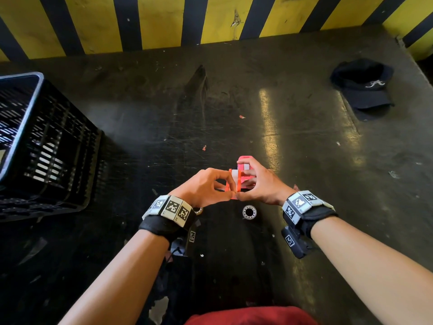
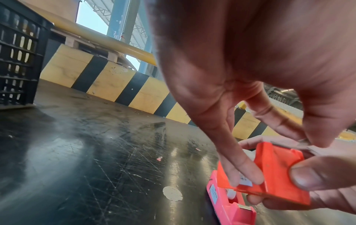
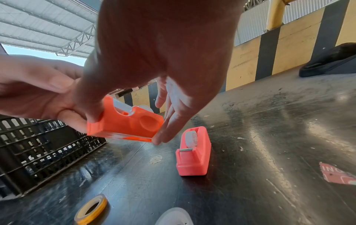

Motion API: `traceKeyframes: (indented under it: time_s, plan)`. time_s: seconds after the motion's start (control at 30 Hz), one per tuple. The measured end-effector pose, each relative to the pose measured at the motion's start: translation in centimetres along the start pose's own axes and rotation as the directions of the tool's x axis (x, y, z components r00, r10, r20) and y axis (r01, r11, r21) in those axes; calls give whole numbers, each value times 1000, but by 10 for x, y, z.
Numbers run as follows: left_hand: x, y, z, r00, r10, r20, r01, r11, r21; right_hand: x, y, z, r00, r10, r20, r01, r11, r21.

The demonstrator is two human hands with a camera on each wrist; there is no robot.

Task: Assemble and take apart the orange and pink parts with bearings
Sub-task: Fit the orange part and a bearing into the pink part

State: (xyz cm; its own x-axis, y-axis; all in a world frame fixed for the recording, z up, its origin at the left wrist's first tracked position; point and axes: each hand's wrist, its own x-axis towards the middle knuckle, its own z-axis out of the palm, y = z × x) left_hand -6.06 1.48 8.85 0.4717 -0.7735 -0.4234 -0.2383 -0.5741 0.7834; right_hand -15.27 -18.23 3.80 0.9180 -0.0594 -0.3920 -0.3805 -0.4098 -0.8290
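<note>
My right wrist view shows the pink dispenser (image 3: 193, 153) resting alone (hidden overhead); both my left hand (image 1: 203, 187) and right hand (image 1: 260, 181) pinch the raised orange dispenser (image 3: 125, 123).

Arms: your forearms are bare, no sleeves in view.
Left wrist: you wear a black strap (image 1: 164, 225) topped by a band of pale grey blocks (image 1: 169, 206), each printed with a black-and-white square code.
Under left wrist: a small black unit (image 1: 191, 238) carries one more code tag.
Right wrist: same kit, a black strap (image 1: 312, 219) under grey coded blocks (image 1: 302, 202).
Right camera: a black box (image 1: 294, 241) with a code tag hangs below your strap.
Clothing: a red garment (image 1: 250, 316) shows at the bottom edge.
</note>
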Motion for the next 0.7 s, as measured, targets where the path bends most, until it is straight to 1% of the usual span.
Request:
traceKeyframes:
  time_s: [0.2, 0.3, 0.4, 0.43, 0.5, 0.6, 0.7]
  plan:
    - [-4, -6, 5, 999, 53, -13, -53, 998, 26, 0, 1, 1, 1000, 7, -17, -7, 1000, 28]
    - [-6, -7, 6, 999, 45, -27, -46, 998, -47, -2, -1, -2, 1000, 10, -5, -10, 1000, 30]
    - [-7, -7, 5, 998, 2, -60, -11, 989, -150, -5, -3, -5, 1000, 2, -3, -2, 999, 39]
    - [-7, -7, 4, 997, -8, -80, -5, 987, -160, -6, -5, -5, 1000, -3, -5, 4, 999, 46]
    - [-5, -7, 4, 994, -9, -110, -5, 991, -132, -6, -7, -6, 1000, -7, -1, 7, 999, 46]
    - [-3, -8, 3, 995, -16, -97, 10, 997, -70, -6, -12, -7, 1000, -7, 23, 7, 1000, 22]
    - [-2, -12, 3, 996, -22, -82, 18, 998, -58, -6, -14, -7, 999, -3, 48, 2, 1000, 5]
